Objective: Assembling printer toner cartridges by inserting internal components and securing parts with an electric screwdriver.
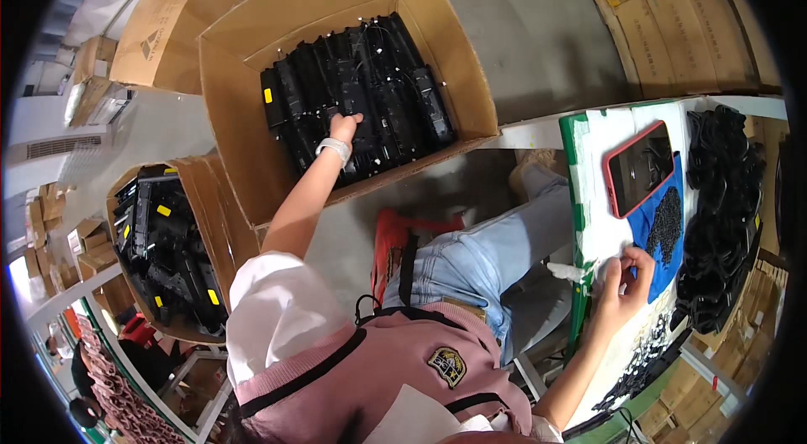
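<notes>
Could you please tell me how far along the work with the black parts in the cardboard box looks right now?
Done: nothing finished is clearly identifiable; a pile of black parts lies on the table. In hand: the left hand reaches into the open cardboard box and touches a black part; the right hand rests at the table edge. Left: the box is full, and a second box holds more.

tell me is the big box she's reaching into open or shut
Open: the cardboard box has flaps up, black parts exposed, left hand inside.
</notes>
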`<state>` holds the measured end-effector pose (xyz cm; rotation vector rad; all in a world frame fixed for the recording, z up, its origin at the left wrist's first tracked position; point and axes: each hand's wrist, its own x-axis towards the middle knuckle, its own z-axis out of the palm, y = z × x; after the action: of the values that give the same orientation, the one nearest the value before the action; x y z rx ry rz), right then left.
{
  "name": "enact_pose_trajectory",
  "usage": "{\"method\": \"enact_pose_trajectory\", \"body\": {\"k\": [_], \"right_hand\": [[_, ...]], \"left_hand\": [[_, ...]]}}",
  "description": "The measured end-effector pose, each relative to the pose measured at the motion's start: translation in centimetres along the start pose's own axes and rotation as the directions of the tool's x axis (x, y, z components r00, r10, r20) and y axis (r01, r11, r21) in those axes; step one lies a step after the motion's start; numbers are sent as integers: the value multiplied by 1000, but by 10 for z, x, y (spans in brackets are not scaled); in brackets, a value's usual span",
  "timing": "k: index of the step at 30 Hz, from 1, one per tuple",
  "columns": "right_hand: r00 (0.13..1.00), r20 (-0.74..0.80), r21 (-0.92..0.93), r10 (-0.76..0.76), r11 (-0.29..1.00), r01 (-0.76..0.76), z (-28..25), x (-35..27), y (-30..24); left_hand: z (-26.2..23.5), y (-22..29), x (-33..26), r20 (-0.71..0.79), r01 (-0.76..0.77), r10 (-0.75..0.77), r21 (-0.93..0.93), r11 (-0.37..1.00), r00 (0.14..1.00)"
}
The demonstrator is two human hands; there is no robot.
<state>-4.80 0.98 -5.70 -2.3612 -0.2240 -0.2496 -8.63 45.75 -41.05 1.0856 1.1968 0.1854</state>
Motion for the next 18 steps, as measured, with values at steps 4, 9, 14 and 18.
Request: {"method": "enact_pose_trajectory", "body": {"k": [4,9,14,18], "right_hand": [[997,-18,-194,-75,978,70,6,3,-4],[997,-28,-294,-74,954,63,14,4,-10],[997,-43,-261,-62,964,49,15,10,-17],[997,-66,-332,33,942,-54,21,14,-13]], "left_hand": [[73,-57,44,27,-18,15,97,995,1000],[150,-131,66,283,-100,-111,638,763,953],[147,-244,112,628,-603,-313,776,185,712],[179,-255,107,904,-819,-333,396,415,268]]}}
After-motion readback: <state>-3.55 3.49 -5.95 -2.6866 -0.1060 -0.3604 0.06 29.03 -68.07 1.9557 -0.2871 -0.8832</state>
